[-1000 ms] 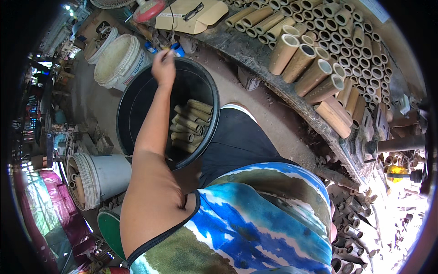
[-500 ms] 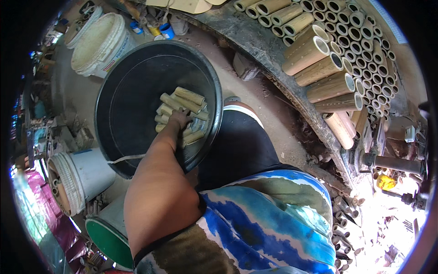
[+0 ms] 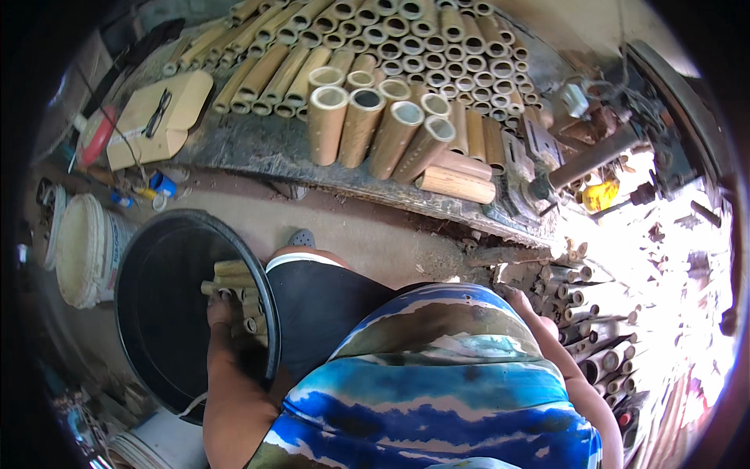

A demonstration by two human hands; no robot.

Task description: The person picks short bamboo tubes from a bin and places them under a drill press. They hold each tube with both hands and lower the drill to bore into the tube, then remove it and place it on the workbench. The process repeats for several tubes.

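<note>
My left hand (image 3: 222, 311) reaches down into a wide black tub (image 3: 148, 313) at my left. Its fingers curl over short cut bamboo tubes (image 3: 233, 275) lying against the tub's right wall. My right hand (image 3: 513, 297) is at my right side, close to a heap of thin bamboo offcuts (image 3: 582, 328) on the ground. My blue patterned shirt (image 3: 437, 391) hides most of that hand, so its fingers do not show. My knee in dark shorts (image 3: 320, 301) is bent beside the tub.
A dirty workbench (image 3: 266, 148) ahead carries many stacked bamboo tubes (image 3: 375, 129) with open ends. A pale wooden block (image 3: 152, 117) lies at its left end. A white bucket (image 3: 82, 246) stands left of the tub. A machine with a yellow part (image 3: 600, 194) stands at the right.
My left hand went from the tub's far rim down onto the tubes inside. My head has swung right, so the tub now sits at lower left and the bench fills the top.
</note>
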